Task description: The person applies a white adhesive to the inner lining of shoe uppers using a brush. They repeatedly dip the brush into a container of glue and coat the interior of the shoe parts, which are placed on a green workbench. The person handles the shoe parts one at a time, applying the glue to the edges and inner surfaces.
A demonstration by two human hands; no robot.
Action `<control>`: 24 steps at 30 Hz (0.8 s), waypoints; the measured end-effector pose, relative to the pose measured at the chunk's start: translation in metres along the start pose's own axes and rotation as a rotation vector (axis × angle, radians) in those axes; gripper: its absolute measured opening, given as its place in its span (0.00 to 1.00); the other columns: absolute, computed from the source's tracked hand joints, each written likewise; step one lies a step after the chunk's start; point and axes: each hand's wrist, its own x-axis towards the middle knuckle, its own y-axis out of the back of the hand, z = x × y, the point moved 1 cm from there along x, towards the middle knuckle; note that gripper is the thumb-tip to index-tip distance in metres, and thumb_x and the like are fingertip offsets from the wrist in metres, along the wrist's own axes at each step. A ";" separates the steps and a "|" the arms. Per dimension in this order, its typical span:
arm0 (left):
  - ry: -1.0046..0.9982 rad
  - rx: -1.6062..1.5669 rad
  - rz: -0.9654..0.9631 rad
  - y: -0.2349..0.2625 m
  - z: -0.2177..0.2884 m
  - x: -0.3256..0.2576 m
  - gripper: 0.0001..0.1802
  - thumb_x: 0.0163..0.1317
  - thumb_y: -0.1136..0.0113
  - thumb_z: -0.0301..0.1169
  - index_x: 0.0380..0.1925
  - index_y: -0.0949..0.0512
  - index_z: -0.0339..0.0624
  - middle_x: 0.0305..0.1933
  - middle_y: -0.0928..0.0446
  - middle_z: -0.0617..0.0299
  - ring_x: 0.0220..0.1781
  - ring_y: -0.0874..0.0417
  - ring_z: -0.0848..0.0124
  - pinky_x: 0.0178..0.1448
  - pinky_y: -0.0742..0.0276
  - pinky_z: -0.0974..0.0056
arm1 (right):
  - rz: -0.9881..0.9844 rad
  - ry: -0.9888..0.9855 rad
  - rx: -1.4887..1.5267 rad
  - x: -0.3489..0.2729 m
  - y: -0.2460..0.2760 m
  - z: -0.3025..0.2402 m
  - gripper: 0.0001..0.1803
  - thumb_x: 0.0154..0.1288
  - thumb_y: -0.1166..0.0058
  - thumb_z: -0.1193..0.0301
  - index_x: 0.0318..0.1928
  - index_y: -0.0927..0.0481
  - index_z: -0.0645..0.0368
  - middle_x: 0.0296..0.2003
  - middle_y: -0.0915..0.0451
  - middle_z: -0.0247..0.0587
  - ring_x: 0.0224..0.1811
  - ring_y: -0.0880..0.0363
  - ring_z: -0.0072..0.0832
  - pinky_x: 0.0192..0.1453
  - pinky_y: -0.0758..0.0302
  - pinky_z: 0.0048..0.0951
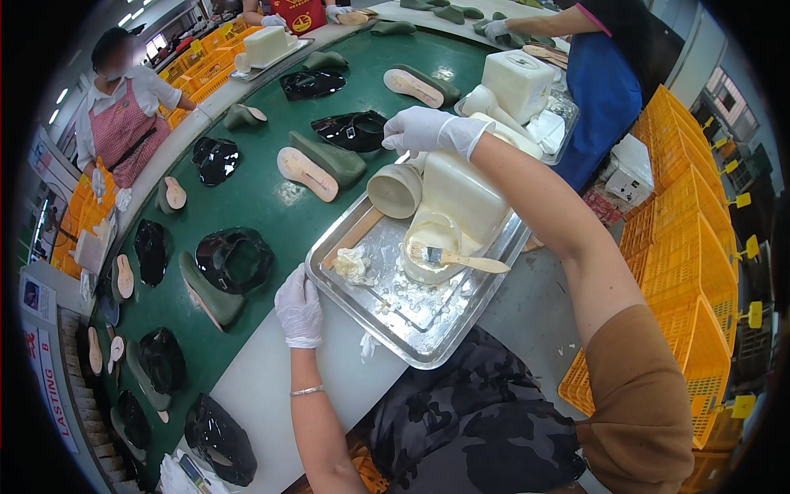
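Nearest to us, our left hand [299, 309], in a white glove, rests on the near left corner of the metal tray [428, 329]; its grip is loosely curled over the tray's rim, pinching the edge and holding nothing else. The tray sits on the pale edge of the tabletop [271, 387], just past our lap. On the tray lie a wad of whitish paste [352, 265] and scattered drips, and a round open pot [428, 251] with a wooden-handled brush [461, 260] lying across its mouth, bristles in the pot.

Beyond the pot stands a cream plastic jug [465, 193], tilted on the tray's far side, with a beige cup-shaped cap [395, 190] just beside it to the left. Our right hand [424, 130], also gloved in white, reaches over the jug; its grip is closed on the jug's top end, fingers wrapped down around it.

Farther out, the green conveyor belt [271, 202] curves past, carrying olive boot lasts [325, 160] with pale soles and glossy black shoe uppers [234, 259]. A second cream jug [518, 82] stands on another tray beyond. Yellow crates [683, 239] are stacked at our right. At the far left a person in a red checked apron [123, 128] stands by the belt, and another in a blue apron [605, 90] works at the far right.
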 end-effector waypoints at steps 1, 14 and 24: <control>0.004 -0.017 -0.008 0.001 0.001 0.000 0.13 0.56 0.49 0.24 0.42 0.25 0.37 0.37 0.23 0.50 0.39 0.23 0.53 0.44 0.30 0.54 | 0.000 -0.001 0.000 0.000 0.000 0.000 0.17 0.65 0.54 0.58 0.43 0.22 0.58 0.32 0.19 0.39 0.32 0.20 0.28 0.39 0.27 0.29; 0.002 -0.020 -0.005 0.003 0.005 0.002 0.13 0.55 0.50 0.24 0.42 0.25 0.37 0.36 0.23 0.49 0.38 0.23 0.53 0.44 0.30 0.54 | -0.008 -0.001 0.003 -0.003 0.002 -0.002 0.17 0.65 0.54 0.58 0.43 0.23 0.59 0.32 0.19 0.38 0.32 0.20 0.29 0.39 0.27 0.30; -0.005 0.027 0.004 -0.002 -0.004 -0.003 0.15 0.56 0.48 0.25 0.44 0.25 0.38 0.40 0.23 0.50 0.42 0.23 0.54 0.47 0.30 0.55 | -0.006 0.015 0.000 -0.002 0.001 -0.001 0.17 0.65 0.54 0.59 0.42 0.22 0.59 0.32 0.19 0.38 0.32 0.20 0.29 0.41 0.27 0.31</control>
